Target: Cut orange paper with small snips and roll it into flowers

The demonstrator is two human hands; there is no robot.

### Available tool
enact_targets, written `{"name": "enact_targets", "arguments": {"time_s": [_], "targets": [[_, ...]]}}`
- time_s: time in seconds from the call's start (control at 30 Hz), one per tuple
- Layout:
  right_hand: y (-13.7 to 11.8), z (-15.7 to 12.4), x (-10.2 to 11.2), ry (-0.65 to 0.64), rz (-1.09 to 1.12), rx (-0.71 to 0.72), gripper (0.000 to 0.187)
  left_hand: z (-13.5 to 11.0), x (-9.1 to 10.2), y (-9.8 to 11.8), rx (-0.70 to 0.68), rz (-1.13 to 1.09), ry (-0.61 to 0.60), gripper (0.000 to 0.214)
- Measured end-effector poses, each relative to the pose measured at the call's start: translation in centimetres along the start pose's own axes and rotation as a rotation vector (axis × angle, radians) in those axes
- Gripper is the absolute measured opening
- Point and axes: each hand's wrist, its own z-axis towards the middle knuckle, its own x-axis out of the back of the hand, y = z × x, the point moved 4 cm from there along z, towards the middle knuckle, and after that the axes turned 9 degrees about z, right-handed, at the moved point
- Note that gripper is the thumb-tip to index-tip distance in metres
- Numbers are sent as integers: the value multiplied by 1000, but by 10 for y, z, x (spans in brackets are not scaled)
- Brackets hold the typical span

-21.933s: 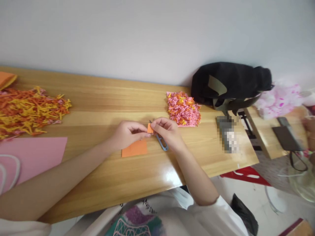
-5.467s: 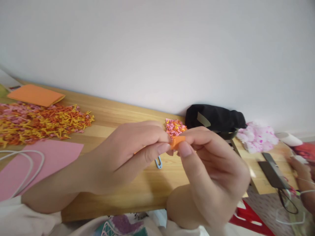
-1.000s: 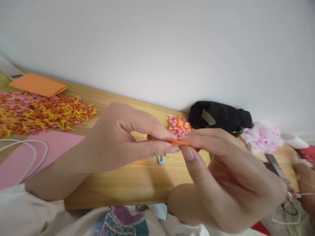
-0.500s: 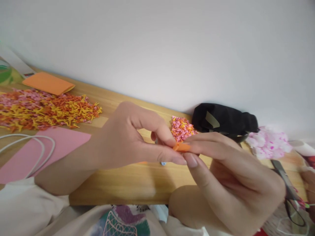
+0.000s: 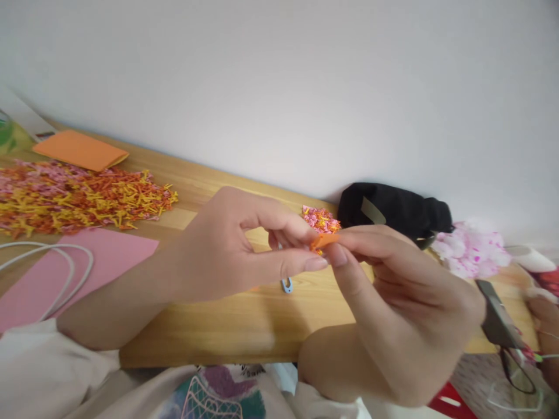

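A small piece of orange folded paper [image 5: 326, 239] is between my two hands above the table. My right hand [image 5: 406, 308] pinches it between thumb and forefinger. My left hand [image 5: 227, 250] has its thumb and fingertips at the paper's left end, closed about it. Below the left fingers a light-blue looped end [image 5: 287, 285] shows. The rest of that blue thing is hidden behind the hand, so I cannot tell what it is. A small heap of pink, orange and yellow paper pieces [image 5: 320, 219] lies just beyond the hands.
A big heap of coloured paper pieces [image 5: 87, 195] lies left, beside an orange paper pad [image 5: 81, 149]. A white cable [image 5: 72, 265] crosses a pink sheet [image 5: 109, 247]. Rightward are a black pouch [image 5: 393, 209], pink-white fluffy material [image 5: 471, 249], a dark flat object [image 5: 498, 314] and another person's hand [image 5: 544, 308].
My right hand has shifted slightly left and up, and the orange paper now tilts upward to the right. More of the blue looped end shows. The view has moved slightly.
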Motion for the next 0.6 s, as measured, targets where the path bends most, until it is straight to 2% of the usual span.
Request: {"name": "enact_targets", "arguments": {"time_s": [0.6], "targets": [[0, 0, 1, 0, -14, 8, 21, 0, 2, 9, -76, 87, 8, 11]]}}
